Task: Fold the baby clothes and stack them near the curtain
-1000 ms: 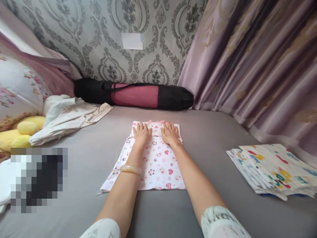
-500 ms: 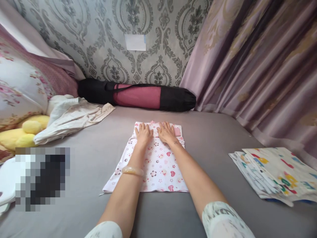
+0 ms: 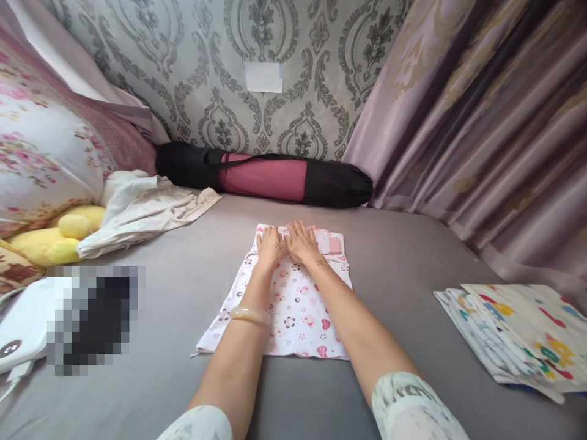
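A white cloth with pink hearts and flowers [image 3: 290, 322] lies on the grey sheet, its far edge folded over into a band with a pink patch on the right. My left hand [image 3: 271, 245] rests on the left part of this band, palm down, fingers pointing away and slightly bent. Beside it, close to its thumb, my right hand [image 3: 301, 243] lies flat on the band's middle with the fingers spread. Neither hand grips the cloth. A pale bangle [image 3: 250, 315] circles my left forearm.
A black and pink rolled bag [image 3: 263, 177] lies along the patterned wall. Folded colourful cloths [image 3: 527, 333] sit at the right, near the curtain. On the left are a crumpled pale cloth [image 3: 147, 214], a yellow plush [image 3: 46, 241], a floral pillow [image 3: 41, 140] and a white device [image 3: 22, 330].
The view has turned slightly left, so the scene sits further right. My hands have come closer together on the folded band.
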Available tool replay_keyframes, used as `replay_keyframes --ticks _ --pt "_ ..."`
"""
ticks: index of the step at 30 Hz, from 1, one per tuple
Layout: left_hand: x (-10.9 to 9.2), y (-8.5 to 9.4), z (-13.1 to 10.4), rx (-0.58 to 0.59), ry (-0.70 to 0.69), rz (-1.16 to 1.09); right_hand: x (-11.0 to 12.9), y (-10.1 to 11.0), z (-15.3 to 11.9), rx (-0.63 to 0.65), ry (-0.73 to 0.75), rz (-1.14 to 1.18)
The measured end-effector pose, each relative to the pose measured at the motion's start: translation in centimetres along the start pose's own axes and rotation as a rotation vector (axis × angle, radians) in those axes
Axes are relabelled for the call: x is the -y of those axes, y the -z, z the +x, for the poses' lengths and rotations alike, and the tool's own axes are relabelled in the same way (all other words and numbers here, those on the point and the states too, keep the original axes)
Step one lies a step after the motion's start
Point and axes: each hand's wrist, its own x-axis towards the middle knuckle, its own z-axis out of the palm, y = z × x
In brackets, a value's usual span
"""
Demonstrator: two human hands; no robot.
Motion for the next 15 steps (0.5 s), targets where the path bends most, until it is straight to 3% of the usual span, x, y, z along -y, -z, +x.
replay_keyframes --ticks 7,12,15 --pt "0.7 -0.1 0.7 -0.042 0.041 -0.126 0.8 -0.4 0.7 0.104 -0.035 0.023" --pt "1.1 0.2 1.4 -0.073 0.134 -0.302 2.6 0.4 0.6 0.048 0.018 -0.019" --pt "1.3 0.4 1.6 -0.122 0.166 -0.393 3.5 0.4 0.5 0.102 0.043 -0.007"
